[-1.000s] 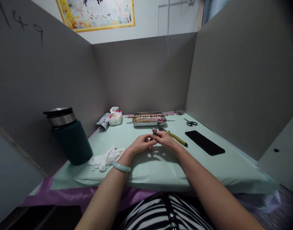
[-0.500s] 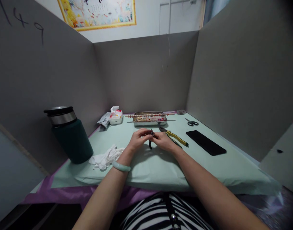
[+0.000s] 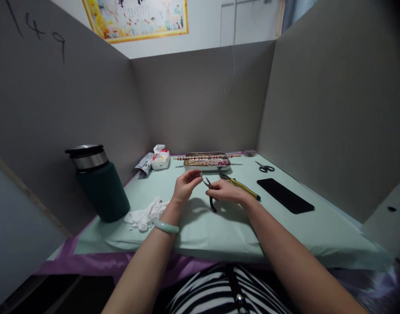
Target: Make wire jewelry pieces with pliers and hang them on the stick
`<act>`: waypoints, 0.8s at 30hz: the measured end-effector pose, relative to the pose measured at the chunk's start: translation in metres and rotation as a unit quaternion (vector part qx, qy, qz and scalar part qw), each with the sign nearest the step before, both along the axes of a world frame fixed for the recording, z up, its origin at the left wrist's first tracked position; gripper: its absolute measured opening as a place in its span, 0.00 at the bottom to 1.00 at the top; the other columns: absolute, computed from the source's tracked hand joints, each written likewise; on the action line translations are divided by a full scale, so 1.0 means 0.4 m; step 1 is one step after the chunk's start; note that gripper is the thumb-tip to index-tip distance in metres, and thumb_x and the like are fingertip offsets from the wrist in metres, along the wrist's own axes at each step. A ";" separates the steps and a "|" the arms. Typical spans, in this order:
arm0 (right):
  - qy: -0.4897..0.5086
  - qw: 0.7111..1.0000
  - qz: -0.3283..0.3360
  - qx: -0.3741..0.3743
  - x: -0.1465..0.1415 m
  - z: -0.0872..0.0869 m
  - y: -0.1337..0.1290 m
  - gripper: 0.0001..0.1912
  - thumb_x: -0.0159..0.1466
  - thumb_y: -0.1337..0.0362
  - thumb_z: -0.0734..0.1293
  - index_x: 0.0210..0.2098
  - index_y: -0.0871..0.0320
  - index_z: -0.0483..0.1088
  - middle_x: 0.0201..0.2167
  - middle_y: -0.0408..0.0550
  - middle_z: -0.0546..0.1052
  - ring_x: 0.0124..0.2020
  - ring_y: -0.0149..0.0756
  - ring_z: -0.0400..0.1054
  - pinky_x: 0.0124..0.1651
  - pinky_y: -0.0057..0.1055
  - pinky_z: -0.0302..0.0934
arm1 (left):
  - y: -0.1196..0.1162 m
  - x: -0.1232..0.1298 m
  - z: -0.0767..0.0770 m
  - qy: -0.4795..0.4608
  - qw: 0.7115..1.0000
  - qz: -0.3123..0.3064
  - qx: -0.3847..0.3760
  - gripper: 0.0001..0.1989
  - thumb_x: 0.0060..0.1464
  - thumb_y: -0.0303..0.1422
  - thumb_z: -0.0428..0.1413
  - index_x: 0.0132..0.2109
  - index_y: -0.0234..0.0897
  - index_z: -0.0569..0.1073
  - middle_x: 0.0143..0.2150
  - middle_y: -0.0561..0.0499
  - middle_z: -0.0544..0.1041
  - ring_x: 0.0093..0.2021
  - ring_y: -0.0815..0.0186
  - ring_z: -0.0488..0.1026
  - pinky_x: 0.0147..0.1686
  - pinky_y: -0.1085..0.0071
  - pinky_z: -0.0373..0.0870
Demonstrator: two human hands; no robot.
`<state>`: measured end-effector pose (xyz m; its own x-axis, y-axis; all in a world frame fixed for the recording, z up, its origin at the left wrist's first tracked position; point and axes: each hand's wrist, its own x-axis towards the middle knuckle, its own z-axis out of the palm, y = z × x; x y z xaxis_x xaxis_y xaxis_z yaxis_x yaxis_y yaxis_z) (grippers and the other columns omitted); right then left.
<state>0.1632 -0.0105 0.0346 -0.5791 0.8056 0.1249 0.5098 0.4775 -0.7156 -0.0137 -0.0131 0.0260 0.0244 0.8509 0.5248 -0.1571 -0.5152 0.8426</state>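
My left hand [image 3: 186, 185] is raised over the table with thumb and fingertips pinched on a tiny shiny piece [image 3: 200, 173], too small to name. A bangle circles that wrist. In my right hand [image 3: 226, 192] is a small pair of needle-nose pliers [image 3: 208, 183] with a dark handle hanging below the fingers. Its jaws are spread and point up toward the left fingertips, a short gap away. Larger yellow-handled pliers [image 3: 247, 190] lie on the table just behind my right hand. Beyond both hands stands a metal tray [image 3: 207, 168] of small beads, with beaded sticks across its top.
A dark green bottle [image 3: 103, 187] stands at the left, beside a crumpled white cloth [image 3: 146, 214]. A tissue pack [image 3: 161, 160] sits at the back left. Scissors [image 3: 265, 167] and a black phone-like slab [image 3: 285, 195] lie at the right. Grey panels [image 3: 200, 100] enclose the table.
My hands were together and have moved apart. The right hand has drawn the needle-nose pliers back to the right and slightly down, and their spread jaws now show.
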 end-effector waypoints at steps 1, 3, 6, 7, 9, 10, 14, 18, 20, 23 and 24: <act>-0.007 1.000 0.000 -0.020 0.004 -0.002 0.002 0.15 0.57 0.57 0.62 0.19 0.60 0.64 0.16 0.42 0.67 0.18 0.27 0.56 0.23 0.26 0.47 | 0.000 -0.001 0.002 -0.008 1.000 -0.001 -0.004 0.15 0.41 0.32 0.63 0.40 0.35 0.75 0.34 0.50 0.76 0.35 0.68 0.71 0.38 0.70 0.68; -0.009 1.000 -0.026 -0.005 0.005 -0.017 0.008 0.14 0.57 0.57 0.63 0.20 0.59 0.65 0.17 0.43 0.68 0.18 0.28 0.56 0.23 0.27 0.47 | 0.001 -0.003 0.005 -0.010 1.000 -0.006 -0.013 0.16 0.40 0.31 0.63 0.41 0.35 0.75 0.33 0.51 0.75 0.34 0.69 0.70 0.36 0.71 0.68; -0.019 0.987 -0.099 0.123 -0.005 -0.050 0.017 0.11 0.54 0.57 0.67 0.22 0.59 0.68 0.20 0.46 0.70 0.21 0.31 0.58 0.26 0.29 0.48 | 0.005 -0.004 0.004 -0.003 1.000 -0.005 -0.028 0.17 0.39 0.30 0.62 0.41 0.34 0.73 0.30 0.53 0.73 0.30 0.71 0.69 0.32 0.72 0.67; -0.031 0.981 -0.109 0.158 -0.008 -0.060 0.018 0.11 0.54 0.57 0.67 0.23 0.59 0.69 0.21 0.48 0.71 0.23 0.33 0.60 0.28 0.30 0.50 | 0.006 -0.003 0.003 0.002 0.999 0.000 -0.035 0.17 0.39 0.30 0.62 0.40 0.34 0.72 0.29 0.53 0.72 0.29 0.71 0.68 0.31 0.72 0.67; -0.042 0.968 -0.119 0.218 -0.015 -0.069 0.017 0.10 0.54 0.58 0.68 0.26 0.59 0.72 0.28 0.52 0.73 0.30 0.37 0.64 0.33 0.31 0.53 | 0.009 -0.001 -0.001 0.020 0.999 0.011 -0.045 0.15 0.38 0.30 0.62 0.37 0.33 0.71 0.28 0.54 0.72 0.27 0.72 0.68 0.30 0.72 0.67; -0.034 0.962 -0.125 0.241 -0.018 -0.070 0.015 0.10 0.55 0.58 0.68 0.28 0.59 0.73 0.31 0.53 0.74 0.34 0.39 0.65 0.37 0.32 0.54 | 0.010 0.000 -0.003 0.031 0.998 0.016 -0.048 0.15 0.38 0.30 0.62 0.36 0.33 0.70 0.28 0.54 0.72 0.27 0.72 0.68 0.30 0.73 0.67; 0.111 0.957 -0.143 0.226 -0.033 -0.057 0.010 0.13 0.62 0.59 0.59 0.34 0.58 0.73 0.34 0.51 0.74 0.38 0.37 0.65 0.42 0.33 0.57 | 0.015 0.010 -0.014 0.062 0.997 0.019 -0.043 0.13 0.37 0.29 0.62 0.35 0.33 0.70 0.28 0.53 0.72 0.29 0.71 0.69 0.31 0.73 0.67; 0.232 0.957 -0.131 0.116 -0.055 -0.055 0.017 0.12 0.60 0.58 0.60 0.33 0.59 0.71 0.28 0.46 0.73 0.30 0.33 0.65 0.34 0.30 0.59 | 0.013 0.016 -0.018 0.082 0.995 -0.010 -0.057 0.15 0.37 0.31 0.63 0.35 0.32 0.70 0.28 0.53 0.72 0.27 0.70 0.70 0.30 0.72 0.69; 0.271 0.950 -0.139 0.072 -0.060 -0.056 0.019 0.12 0.58 0.57 0.62 0.32 0.60 0.69 0.25 0.44 0.71 0.27 0.32 0.64 0.30 0.29 0.59 | 0.010 0.015 -0.017 0.075 0.994 -0.041 -0.073 0.16 0.38 0.33 0.63 0.36 0.31 0.71 0.29 0.52 0.73 0.27 0.69 0.71 0.31 0.69 0.70; 0.310 0.942 -0.128 0.008 -0.060 -0.051 0.016 0.14 0.56 0.54 0.64 0.30 0.60 0.68 0.21 0.42 0.69 0.23 0.30 0.62 0.26 0.27 0.58 | 0.004 0.009 -0.013 0.068 0.990 -0.068 -0.104 0.18 0.43 0.39 0.61 0.38 0.30 0.71 0.30 0.49 0.74 0.27 0.68 0.72 0.32 0.66 0.71; 0.321 0.939 -0.119 -0.011 -0.059 -0.048 0.014 0.14 0.55 0.54 0.64 0.29 0.60 0.68 0.21 0.42 0.69 0.23 0.29 0.62 0.24 0.26 0.57 | 0.003 0.007 -0.012 0.072 0.989 -0.068 -0.114 0.18 0.45 0.41 0.60 0.38 0.30 0.71 0.30 0.49 0.74 0.27 0.68 0.72 0.31 0.67 0.71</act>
<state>0.1397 -0.0050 0.0152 -0.1929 0.9090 0.3696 0.0604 0.3869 -0.9201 -0.0109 -0.0120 0.0212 0.2062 0.9304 0.3029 -0.0822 -0.2920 0.9529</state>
